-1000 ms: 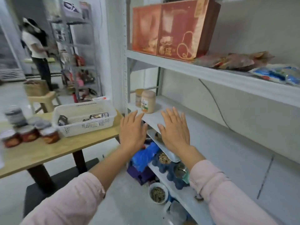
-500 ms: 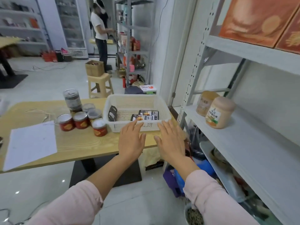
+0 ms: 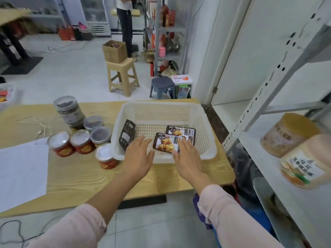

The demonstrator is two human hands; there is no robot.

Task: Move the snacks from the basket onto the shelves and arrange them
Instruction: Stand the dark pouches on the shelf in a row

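Note:
A white plastic basket (image 3: pixel 162 108) sits on the wooden table (image 3: pixel 86 174). Inside lie two flat dark snack packets with yellow pictures, the near one (image 3: pixel 165 144) overlapping the far one (image 3: pixel 180 130), and a third dark packet (image 3: pixel 127 134) leans on the left wall. My left hand (image 3: pixel 138 159) hovers open over the basket's near rim. My right hand (image 3: pixel 187 158) is spread open, its fingertips resting on the near packet's right end. On the white shelf (image 3: pixel 268 169) at right stand two tan jars (image 3: pixel 288 135) (image 3: pixel 308 161).
Several red cans (image 3: pixel 71 142) and a taller dark jar (image 3: pixel 69 110) stand left of the basket, beside a white sheet of paper (image 3: pixel 21 170). Beyond the table are a beige stool (image 3: pixel 122 76) bearing a cardboard box, a grey stool (image 3: pixel 162 85), and a standing person (image 3: pixel 125 24).
My view swung from the shelf to the table. Both hands travelled from the shelf edge to the basket, and my right fingertips now touch the near packet.

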